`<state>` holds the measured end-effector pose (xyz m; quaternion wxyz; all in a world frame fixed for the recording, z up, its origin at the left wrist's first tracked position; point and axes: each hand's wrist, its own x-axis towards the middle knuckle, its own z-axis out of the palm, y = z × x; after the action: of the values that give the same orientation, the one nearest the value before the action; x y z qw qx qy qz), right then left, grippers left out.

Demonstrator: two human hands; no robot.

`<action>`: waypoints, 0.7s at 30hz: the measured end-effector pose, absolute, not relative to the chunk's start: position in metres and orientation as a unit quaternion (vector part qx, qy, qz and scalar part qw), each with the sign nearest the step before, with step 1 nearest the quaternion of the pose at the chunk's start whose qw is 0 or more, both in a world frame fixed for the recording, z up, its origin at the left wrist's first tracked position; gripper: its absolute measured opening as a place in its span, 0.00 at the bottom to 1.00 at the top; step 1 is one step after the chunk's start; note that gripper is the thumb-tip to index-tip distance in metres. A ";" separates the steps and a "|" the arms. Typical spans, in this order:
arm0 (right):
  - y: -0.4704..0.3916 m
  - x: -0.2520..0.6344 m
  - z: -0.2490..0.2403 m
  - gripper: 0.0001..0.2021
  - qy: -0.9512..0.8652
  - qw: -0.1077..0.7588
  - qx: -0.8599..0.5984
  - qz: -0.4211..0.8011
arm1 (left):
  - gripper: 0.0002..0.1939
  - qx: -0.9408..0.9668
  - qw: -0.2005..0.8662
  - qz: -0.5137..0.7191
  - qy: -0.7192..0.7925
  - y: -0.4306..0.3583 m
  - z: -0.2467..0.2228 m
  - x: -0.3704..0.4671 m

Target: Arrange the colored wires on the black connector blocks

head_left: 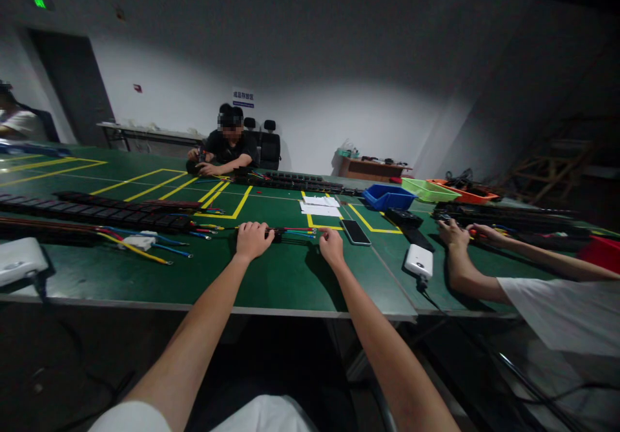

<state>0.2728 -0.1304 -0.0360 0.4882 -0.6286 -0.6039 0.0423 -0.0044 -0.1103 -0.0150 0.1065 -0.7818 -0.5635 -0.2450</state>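
On the green table (290, 283), my left hand (252, 241) curls over a dark cable bundle (278, 234), covering much of it. Thin coloured wires (299, 230) run from the bundle to the right and end in small ring terminals. Beside those ends is my right hand (332, 246), its fingers drawn together; what is between them, if anything, is too small to make out. To the left lie black cable chains (121, 216) with red, blue and yellow wires (145, 246) coming out, a white connector (140, 241) among them.
A phone (355, 232), white papers (320, 206) and a white device (419, 261) lie to the right. Blue (387, 196), green (429, 190) and orange (467, 191) bins stand behind. A co-worker's hands (455, 233) work at the right; another person (230, 141) sits opposite.
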 end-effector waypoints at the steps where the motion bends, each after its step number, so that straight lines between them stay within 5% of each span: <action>1: -0.130 0.273 -0.038 0.18 -0.600 0.485 -0.635 0.045 | 0.18 -0.781 0.106 -0.246 -0.565 -0.110 -0.015 -0.004; 9: -0.129 0.267 -0.036 0.28 -0.636 0.477 -0.603 0.060 | 0.18 -0.782 0.105 -0.245 -0.564 -0.112 -0.013 -0.004; 16: -0.125 0.275 -0.042 0.20 -0.607 0.475 -0.634 0.060 | 0.17 -0.786 0.109 -0.238 -0.560 -0.114 -0.009 -0.004; 21: -0.130 0.269 -0.038 0.29 -0.647 0.477 -0.591 0.069 | 0.17 -0.784 0.105 -0.242 -0.562 -0.116 -0.009 -0.004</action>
<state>0.2686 -0.1304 -0.0378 0.4768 -0.5913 -0.6467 0.0693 -0.0039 -0.1156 -0.0086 0.1049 -0.7839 -0.5622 -0.2417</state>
